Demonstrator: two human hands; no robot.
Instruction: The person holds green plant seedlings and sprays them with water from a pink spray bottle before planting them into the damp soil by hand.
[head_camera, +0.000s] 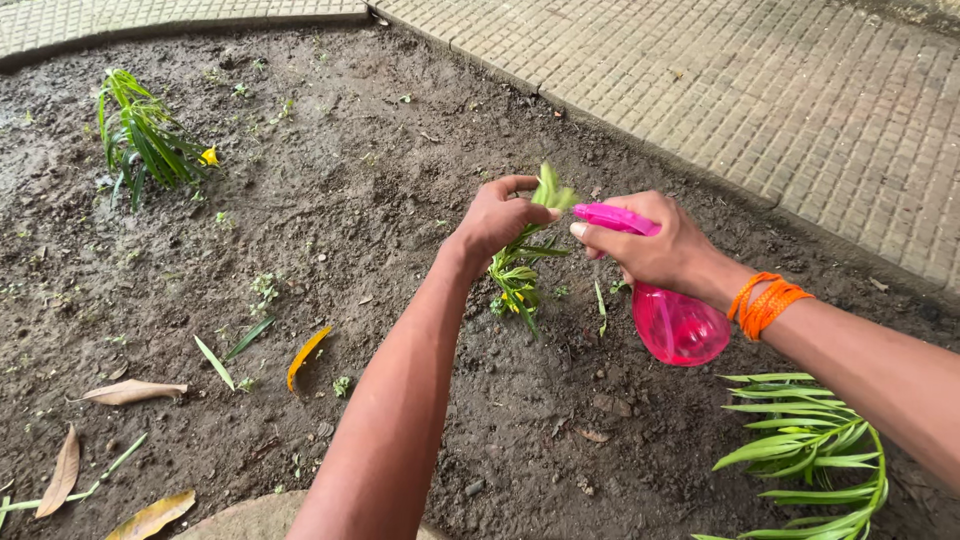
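Pinching the top leaves of the small plant (517, 268) at frame centre, the left hand (497, 220) closes lightly; those shoots look soft, easily bruised. The right hand (655, 243) wraps fully round the pink spray bottle's (675, 322) neck, a light, slick thing.

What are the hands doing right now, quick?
Left hand: closed, pinching the top of a small green plant.
Right hand: closed around a pink spray bottle.

paved path (760, 90) — far edge | dry leaves (130, 392) — left | leafy plant (140, 135) — far left
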